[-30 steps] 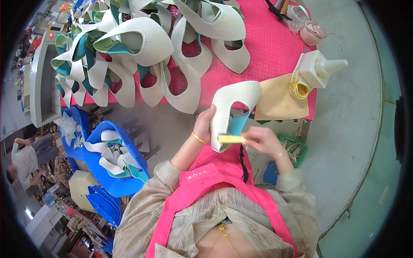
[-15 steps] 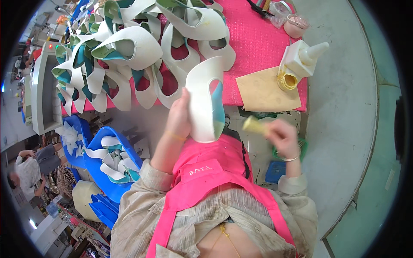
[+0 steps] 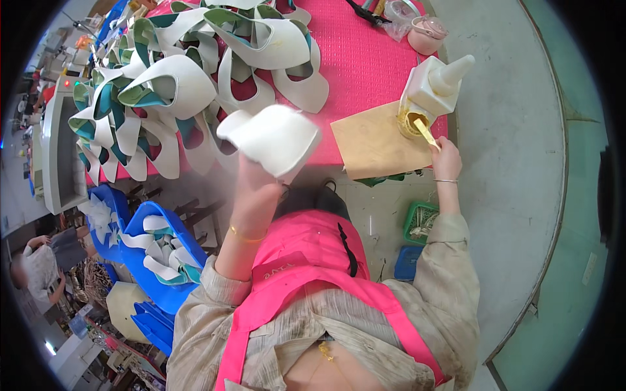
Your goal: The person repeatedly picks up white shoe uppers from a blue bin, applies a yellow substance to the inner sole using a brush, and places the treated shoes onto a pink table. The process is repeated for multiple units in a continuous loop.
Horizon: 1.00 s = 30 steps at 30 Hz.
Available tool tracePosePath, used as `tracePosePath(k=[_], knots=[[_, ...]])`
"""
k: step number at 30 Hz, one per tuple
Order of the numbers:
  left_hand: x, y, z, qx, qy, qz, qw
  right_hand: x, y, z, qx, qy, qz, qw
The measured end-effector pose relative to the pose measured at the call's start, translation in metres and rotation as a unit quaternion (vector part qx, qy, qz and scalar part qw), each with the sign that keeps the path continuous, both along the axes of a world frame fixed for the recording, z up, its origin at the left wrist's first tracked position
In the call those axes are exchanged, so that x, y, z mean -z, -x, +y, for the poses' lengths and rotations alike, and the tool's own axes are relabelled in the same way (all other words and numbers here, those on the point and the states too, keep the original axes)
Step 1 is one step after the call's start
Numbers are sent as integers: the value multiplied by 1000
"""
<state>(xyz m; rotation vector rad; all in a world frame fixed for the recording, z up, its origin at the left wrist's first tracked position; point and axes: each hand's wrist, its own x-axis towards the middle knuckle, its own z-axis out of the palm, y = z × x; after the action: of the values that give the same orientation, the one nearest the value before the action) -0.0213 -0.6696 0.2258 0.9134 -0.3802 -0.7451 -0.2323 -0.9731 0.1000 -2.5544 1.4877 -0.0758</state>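
Observation:
My left hand [image 3: 253, 186] is closed on a white shoe upper [image 3: 280, 140], raised in front of the table edge; its fingers are partly hidden behind the piece. At the right, my right hand [image 3: 447, 158] pinches the handle of a yellow-stained brush [image 3: 426, 133]. The brush's lower end is inside the crusted round opening of a white glue bottle [image 3: 432, 90] with a pointed nozzle. Under that opening lies a sheet of brown cardboard [image 3: 368, 144]. Several similar white uppers with green and teal linings [image 3: 176, 85] are heaped at the far left of the table.
Pink covering lies over the table [image 3: 352, 65]. A pink lidded pot [image 3: 427, 37] stands at the back right. Below on the left is a blue bin [image 3: 140, 260] with white and teal pieces; low on the right, a green basket [image 3: 409, 221]. Another person [image 3: 42, 267] is at far left.
My right hand has moved up and right, bringing the brush into the bottle's opening. My left hand has tilted the upper over and shifted it slightly left. The whole view has shifted a little.

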Motion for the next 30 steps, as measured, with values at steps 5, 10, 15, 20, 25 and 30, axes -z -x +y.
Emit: tracePosePath(k=[5, 10, 15, 20, 25, 30], knots=[[-13, 13, -25, -38, -122, 20, 992, 2, 36, 9, -85, -23, -20, 996], [-9, 13, -30, -19, -113, 14, 993, -95, -3, 73, -98, -454, -330, 822], [-13, 18, -39, 12, -92, 15, 996, -150, -111, 87, -292, -262, -308, 867], [-10, -5, -21, -17, -97, 42, 994, -134, -78, 93, -358, -237, -264, 864], [-4, -17, -22, -11, -99, 61, 993, -133, -97, 96, -316, -195, -368, 852], [-3, -28, -21, -61, -85, 148, 983, -103, -92, 95, -403, -175, -289, 850]])
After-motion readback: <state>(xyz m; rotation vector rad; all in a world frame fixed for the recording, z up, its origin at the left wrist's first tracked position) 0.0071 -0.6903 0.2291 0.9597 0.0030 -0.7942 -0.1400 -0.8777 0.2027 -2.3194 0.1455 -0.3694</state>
